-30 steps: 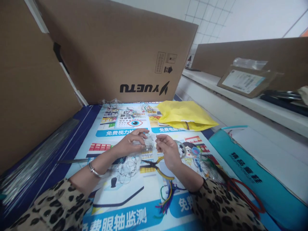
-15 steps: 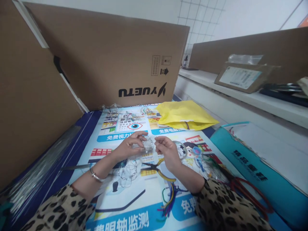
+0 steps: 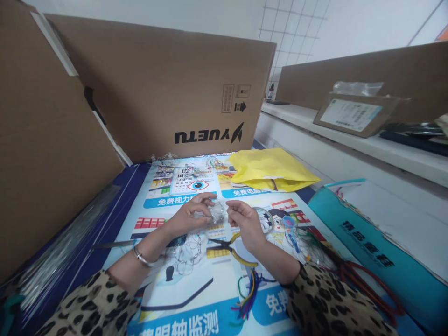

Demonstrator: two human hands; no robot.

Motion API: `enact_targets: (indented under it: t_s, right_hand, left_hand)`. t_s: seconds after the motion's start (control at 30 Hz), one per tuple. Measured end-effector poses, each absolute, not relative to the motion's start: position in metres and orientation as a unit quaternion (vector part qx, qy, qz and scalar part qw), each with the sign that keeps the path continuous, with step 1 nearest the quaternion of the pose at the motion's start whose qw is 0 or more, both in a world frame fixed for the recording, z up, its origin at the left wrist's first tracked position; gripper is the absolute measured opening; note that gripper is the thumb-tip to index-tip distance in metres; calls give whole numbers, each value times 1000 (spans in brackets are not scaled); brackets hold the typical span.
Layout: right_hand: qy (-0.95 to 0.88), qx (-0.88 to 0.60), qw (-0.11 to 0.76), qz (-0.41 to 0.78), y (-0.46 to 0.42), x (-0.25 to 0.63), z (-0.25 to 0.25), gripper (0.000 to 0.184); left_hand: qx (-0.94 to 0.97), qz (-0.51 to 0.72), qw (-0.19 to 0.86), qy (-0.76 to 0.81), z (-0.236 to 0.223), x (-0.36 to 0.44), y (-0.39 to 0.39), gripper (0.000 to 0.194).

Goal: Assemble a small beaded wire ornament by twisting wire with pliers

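My left hand (image 3: 191,215) pinches a small clear, wiry piece (image 3: 217,212) held above the printed poster (image 3: 182,289). My right hand (image 3: 245,223) is closed in a pinch right beside it, its fingertips at the same piece. Both wrists come from leopard-print sleeves, and a silver bangle (image 3: 140,255) sits on the left wrist. Under the hands lie a chain of wire loops (image 3: 187,252) and yellow-handled pliers (image 3: 231,249).
A bundle of coloured wires (image 3: 247,294) lies near the front. A yellow bag (image 3: 269,169) lies at the back right, a teal bag (image 3: 371,242) and red wire rings (image 3: 367,289) at the right. Tall cardboard boxes (image 3: 157,88) wall the back and left. Thin metal rods (image 3: 63,242) lie at the left.
The hands stay together on the small piece with barely any shift. The view has drifted slightly.
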State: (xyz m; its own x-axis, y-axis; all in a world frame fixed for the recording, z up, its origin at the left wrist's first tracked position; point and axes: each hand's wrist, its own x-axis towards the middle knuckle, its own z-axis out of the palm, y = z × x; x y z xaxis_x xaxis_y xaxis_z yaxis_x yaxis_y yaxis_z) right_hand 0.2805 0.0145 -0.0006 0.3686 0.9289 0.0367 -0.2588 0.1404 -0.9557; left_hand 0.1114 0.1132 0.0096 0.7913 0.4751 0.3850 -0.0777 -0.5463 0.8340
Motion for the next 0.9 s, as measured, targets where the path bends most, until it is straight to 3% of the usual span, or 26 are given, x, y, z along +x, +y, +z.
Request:
enact_targets:
  t_s: [0.9]
  right_hand:
    - [-346, -485, 670, 443, 16, 281, -1, 21]
  left_hand:
    - [829, 292, 462, 120, 10, 112, 113, 10]
